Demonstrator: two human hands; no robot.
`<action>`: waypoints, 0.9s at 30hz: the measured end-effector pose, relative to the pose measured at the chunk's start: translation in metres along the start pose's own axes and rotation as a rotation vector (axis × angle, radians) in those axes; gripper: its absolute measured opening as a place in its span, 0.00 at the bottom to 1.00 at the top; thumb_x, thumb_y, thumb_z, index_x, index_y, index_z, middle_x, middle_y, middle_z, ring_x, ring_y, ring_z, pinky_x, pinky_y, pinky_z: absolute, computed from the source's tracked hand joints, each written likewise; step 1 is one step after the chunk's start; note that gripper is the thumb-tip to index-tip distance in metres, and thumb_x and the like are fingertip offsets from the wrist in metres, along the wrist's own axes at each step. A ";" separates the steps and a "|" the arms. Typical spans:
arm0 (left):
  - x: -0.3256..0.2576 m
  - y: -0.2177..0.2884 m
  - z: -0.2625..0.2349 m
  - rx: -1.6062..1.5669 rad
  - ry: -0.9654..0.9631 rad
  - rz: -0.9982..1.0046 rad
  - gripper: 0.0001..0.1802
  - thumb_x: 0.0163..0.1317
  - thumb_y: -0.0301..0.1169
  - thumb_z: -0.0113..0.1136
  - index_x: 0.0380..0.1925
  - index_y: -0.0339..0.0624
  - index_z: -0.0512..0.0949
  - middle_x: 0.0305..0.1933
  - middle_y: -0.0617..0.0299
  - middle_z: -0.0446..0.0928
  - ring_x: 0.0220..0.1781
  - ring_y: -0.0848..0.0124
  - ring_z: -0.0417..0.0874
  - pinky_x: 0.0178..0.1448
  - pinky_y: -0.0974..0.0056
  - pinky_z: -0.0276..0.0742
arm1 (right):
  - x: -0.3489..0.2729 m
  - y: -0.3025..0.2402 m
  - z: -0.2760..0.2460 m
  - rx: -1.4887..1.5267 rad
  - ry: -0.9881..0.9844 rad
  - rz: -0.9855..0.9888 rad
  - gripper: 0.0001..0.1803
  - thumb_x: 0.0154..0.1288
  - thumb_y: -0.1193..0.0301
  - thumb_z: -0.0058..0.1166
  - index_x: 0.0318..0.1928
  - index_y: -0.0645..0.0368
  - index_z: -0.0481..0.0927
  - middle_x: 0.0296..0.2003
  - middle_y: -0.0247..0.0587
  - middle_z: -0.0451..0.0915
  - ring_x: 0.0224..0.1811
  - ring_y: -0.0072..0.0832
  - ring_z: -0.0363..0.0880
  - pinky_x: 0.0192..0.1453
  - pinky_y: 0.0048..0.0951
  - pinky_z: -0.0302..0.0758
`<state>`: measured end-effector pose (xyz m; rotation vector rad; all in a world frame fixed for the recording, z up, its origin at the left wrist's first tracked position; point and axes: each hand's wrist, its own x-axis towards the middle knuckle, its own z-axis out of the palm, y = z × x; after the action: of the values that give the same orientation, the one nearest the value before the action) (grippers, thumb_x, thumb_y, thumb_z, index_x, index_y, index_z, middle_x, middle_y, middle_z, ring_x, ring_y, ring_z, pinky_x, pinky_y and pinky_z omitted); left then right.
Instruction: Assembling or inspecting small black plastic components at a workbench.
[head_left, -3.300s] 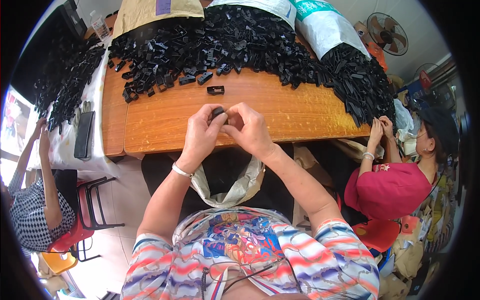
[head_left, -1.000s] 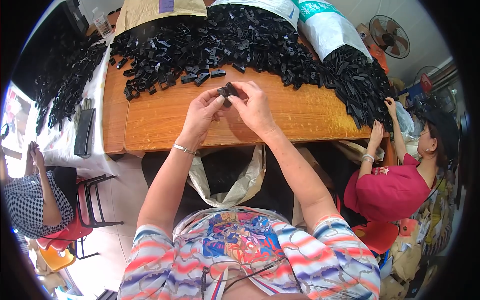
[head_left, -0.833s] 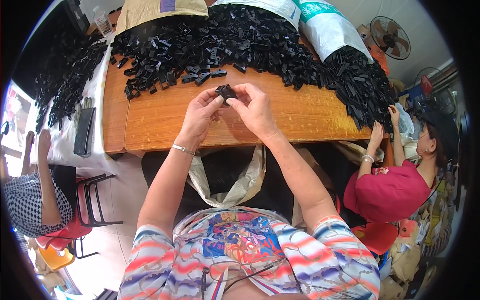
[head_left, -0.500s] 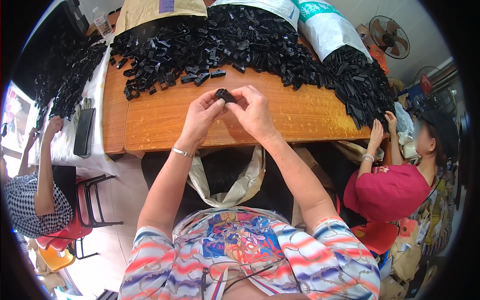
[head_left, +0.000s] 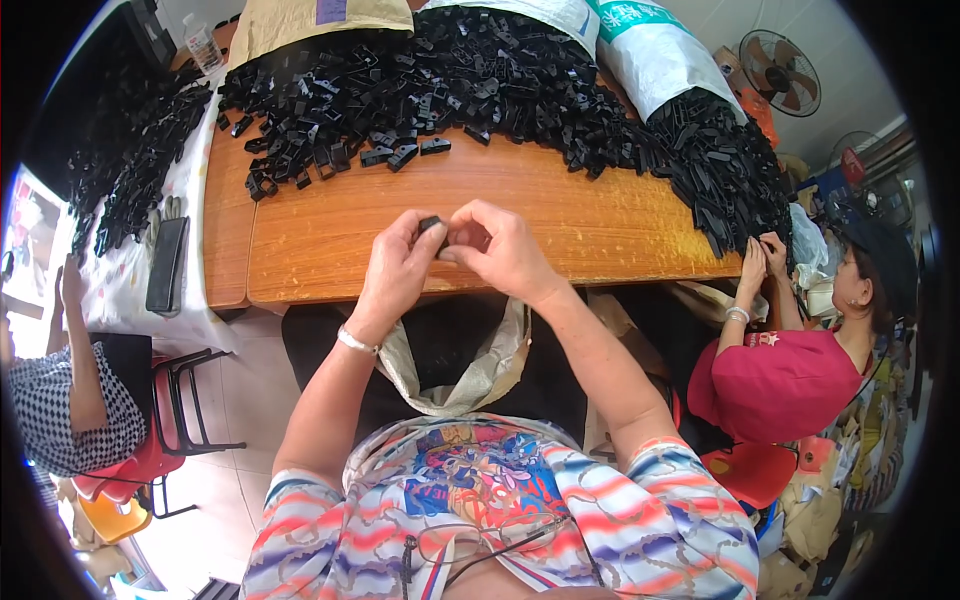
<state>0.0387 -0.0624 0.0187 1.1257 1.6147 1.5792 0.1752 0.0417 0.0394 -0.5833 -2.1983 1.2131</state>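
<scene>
Close to the table's front edge, my left hand pinches a small black plastic part between thumb and fingers. My right hand is closed in a pinch at the part's right side; its fingertips hide much of the part. Beyond my hands, a large heap of black plastic parts spreads across the wooden table. Below the table edge, an open woven sack lies at my lap, under my forearms.
A brown paper sack and a white-and-green sack lie behind the heaps. Thin black pieces pile at right, where a person in red handles them. Another person sits left, near a black wallet-like case.
Both hands have moved nearer to me, toward the table edge, with the black part. My fingers now cover more of it. The person at left has lowered a hand.
</scene>
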 end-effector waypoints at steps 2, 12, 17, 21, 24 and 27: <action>-0.017 0.004 -0.009 0.087 -0.132 -0.062 0.12 0.65 0.30 0.60 0.43 0.33 0.80 0.30 0.58 0.80 0.32 0.75 0.78 0.38 0.69 0.75 | 0.004 0.007 -0.014 0.079 -0.195 0.121 0.07 0.60 0.76 0.64 0.38 0.63 0.81 0.29 0.29 0.80 0.29 0.13 0.75 0.34 0.21 0.74; 0.035 -0.003 -0.033 0.510 0.139 0.188 0.17 0.55 0.29 0.67 0.46 0.39 0.79 0.42 0.53 0.80 0.43 0.58 0.82 0.47 0.59 0.78 | 0.095 0.063 0.006 -0.548 0.183 -0.230 0.11 0.57 0.76 0.60 0.42 0.56 0.84 0.37 0.46 0.79 0.37 0.43 0.82 0.42 0.39 0.80; 0.093 -0.034 -0.029 0.778 0.274 0.295 0.16 0.56 0.28 0.65 0.46 0.44 0.79 0.44 0.52 0.76 0.49 0.53 0.78 0.51 0.54 0.76 | 0.125 0.075 0.019 -0.777 0.084 -0.139 0.14 0.56 0.71 0.63 0.46 0.51 0.84 0.38 0.45 0.78 0.41 0.46 0.82 0.45 0.42 0.80; 0.106 -0.050 -0.028 0.844 0.256 0.325 0.12 0.56 0.28 0.65 0.42 0.45 0.81 0.42 0.55 0.78 0.48 0.54 0.79 0.49 0.55 0.76 | 0.123 0.075 0.010 -0.792 0.012 -0.134 0.13 0.58 0.69 0.61 0.46 0.50 0.85 0.38 0.47 0.83 0.41 0.44 0.82 0.45 0.41 0.79; 0.103 -0.049 -0.029 0.722 0.281 0.306 0.10 0.57 0.28 0.63 0.41 0.46 0.82 0.38 0.56 0.81 0.41 0.57 0.82 0.45 0.56 0.78 | 0.112 0.060 -0.008 -0.545 -0.189 0.098 0.13 0.61 0.66 0.59 0.46 0.52 0.85 0.40 0.51 0.84 0.45 0.45 0.83 0.51 0.41 0.78; 0.100 -0.040 -0.029 0.535 0.151 0.078 0.11 0.60 0.26 0.61 0.43 0.42 0.82 0.32 0.55 0.84 0.32 0.64 0.85 0.36 0.63 0.78 | 0.101 0.062 -0.021 -0.512 -0.188 0.234 0.14 0.63 0.65 0.59 0.48 0.53 0.85 0.43 0.51 0.84 0.48 0.45 0.82 0.53 0.40 0.77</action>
<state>-0.0380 0.0152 -0.0043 1.3723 2.2005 1.3368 0.1192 0.1469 0.0216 -0.9868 -2.6811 0.8286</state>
